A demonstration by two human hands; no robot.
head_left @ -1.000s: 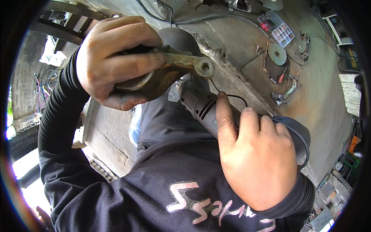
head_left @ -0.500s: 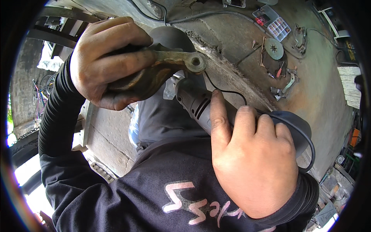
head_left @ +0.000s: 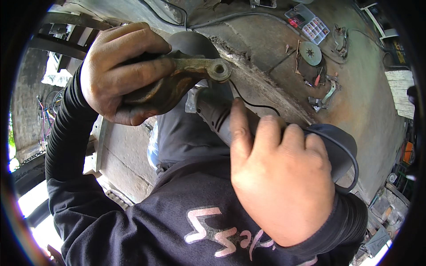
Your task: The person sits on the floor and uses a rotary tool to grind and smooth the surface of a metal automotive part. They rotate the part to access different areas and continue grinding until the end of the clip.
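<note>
Left hand (head_left: 126, 73): fingers curled over a brown metal part (head_left: 171, 92), thumb at its near side. The part is held above the dark-clad lap (head_left: 191, 137), its round, holed end toward the right. Grey power tool (head_left: 215, 113): head just under the metal part; whether they touch cannot be told. Right hand (head_left: 282, 173): closed around the tool's body, index finger laid along it. Floor (head_left: 368, 102), right of its broken edge: pale disc (head_left: 316, 54), star-shaped hole; open compartmented box (head_left: 316, 30), farther out; red-handled screwdriver (head_left: 317, 80), nearer. Black cable (head_left: 355, 163): looped beside the right hand.
</note>
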